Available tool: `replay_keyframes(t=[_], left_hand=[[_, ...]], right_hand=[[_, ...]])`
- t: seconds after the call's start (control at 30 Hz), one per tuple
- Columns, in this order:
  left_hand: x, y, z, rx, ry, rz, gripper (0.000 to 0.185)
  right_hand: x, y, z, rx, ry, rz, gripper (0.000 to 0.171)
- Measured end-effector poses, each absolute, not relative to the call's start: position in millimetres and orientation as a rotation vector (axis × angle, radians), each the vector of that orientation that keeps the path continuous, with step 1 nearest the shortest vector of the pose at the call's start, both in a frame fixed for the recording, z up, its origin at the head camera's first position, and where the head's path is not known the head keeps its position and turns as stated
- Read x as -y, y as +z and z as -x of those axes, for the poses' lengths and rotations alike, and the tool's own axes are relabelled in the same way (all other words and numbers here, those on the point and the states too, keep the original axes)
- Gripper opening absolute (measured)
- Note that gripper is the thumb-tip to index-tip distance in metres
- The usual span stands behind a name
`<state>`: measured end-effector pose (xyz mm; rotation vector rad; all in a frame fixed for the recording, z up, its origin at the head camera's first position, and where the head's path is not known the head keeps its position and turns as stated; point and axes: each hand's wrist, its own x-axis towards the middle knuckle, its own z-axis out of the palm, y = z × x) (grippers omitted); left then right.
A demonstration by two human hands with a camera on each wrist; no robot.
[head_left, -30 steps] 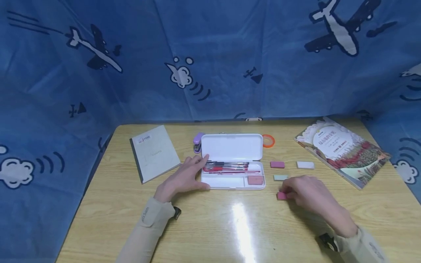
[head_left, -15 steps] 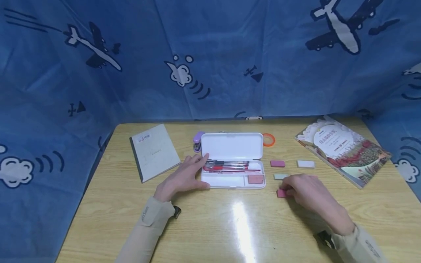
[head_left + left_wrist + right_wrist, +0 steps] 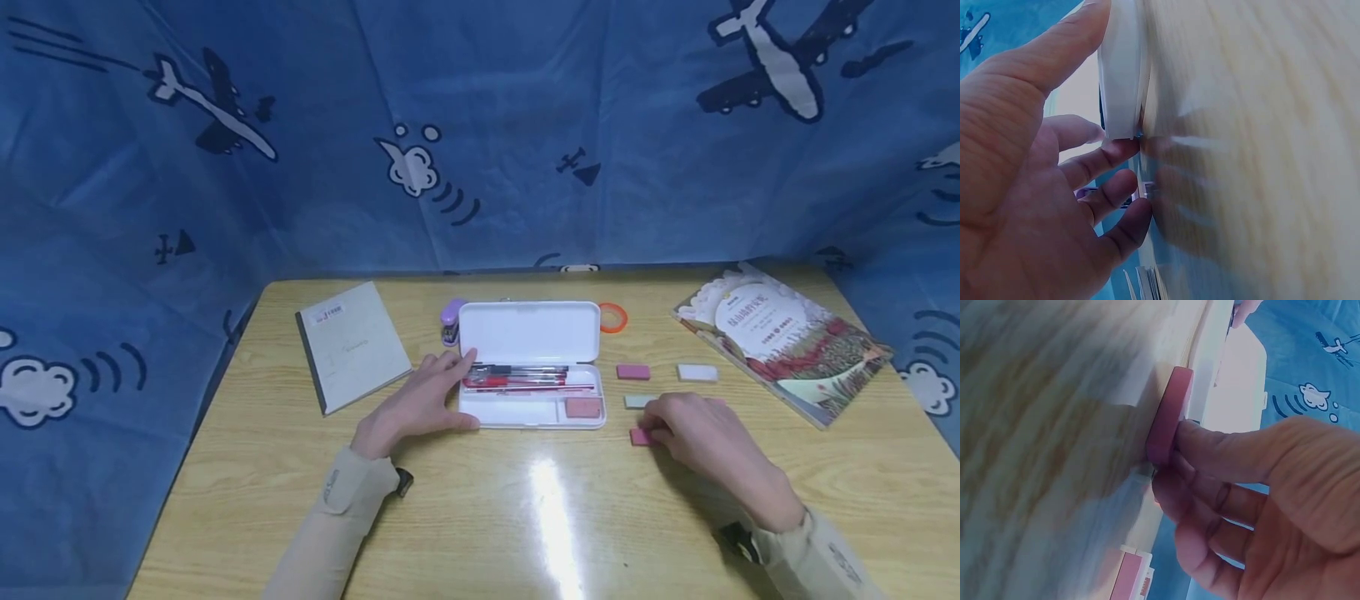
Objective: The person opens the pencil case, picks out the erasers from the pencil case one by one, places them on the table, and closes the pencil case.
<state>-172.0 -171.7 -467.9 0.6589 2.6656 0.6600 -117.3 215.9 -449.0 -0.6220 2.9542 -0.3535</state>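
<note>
My left hand (image 3: 423, 400) grips the left end of a white pencil case (image 3: 513, 414), its thumb at the front edge and its fingers by the hinge. The lid stands open at the back. In the case lie several pens (image 3: 525, 379) and a pink eraser (image 3: 582, 407) in the right front compartment. My right hand (image 3: 693, 429) pinches a dark pink eraser (image 3: 641, 437) between thumb and fingertips, to the right of the case. The right wrist view shows this eraser (image 3: 1169, 419) close over the tabletop. Just behind the hand lies a pale green eraser (image 3: 638, 402).
Behind are a magenta eraser (image 3: 633, 372) and a white eraser (image 3: 697, 373). Orange tape (image 3: 612, 317) and a purple stapler (image 3: 452, 321) flank the lid. A grey notebook (image 3: 354, 348) lies left, a flowery book (image 3: 780, 342) right. Blue cloth (image 3: 480, 167) hangs behind the table.
The dark pink eraser in my right hand has shifted very slightly, more of its top face now hidden. My left hand has stayed at the pencil case.
</note>
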Motion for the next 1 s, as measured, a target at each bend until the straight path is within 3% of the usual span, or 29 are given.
replay_keyframes(t=[0.33, 1.0], left_hand=[[174, -468, 171, -2.669, 0.659, -0.648, 0.106], [171, -468, 172, -2.659, 0.657, -0.632, 0.108]], right_hand=[[-200, -444, 129, -3.038, -0.445, 0.803, 0.01], [-152, -452, 155, -3.014, -0.437, 1.008, 0.017]])
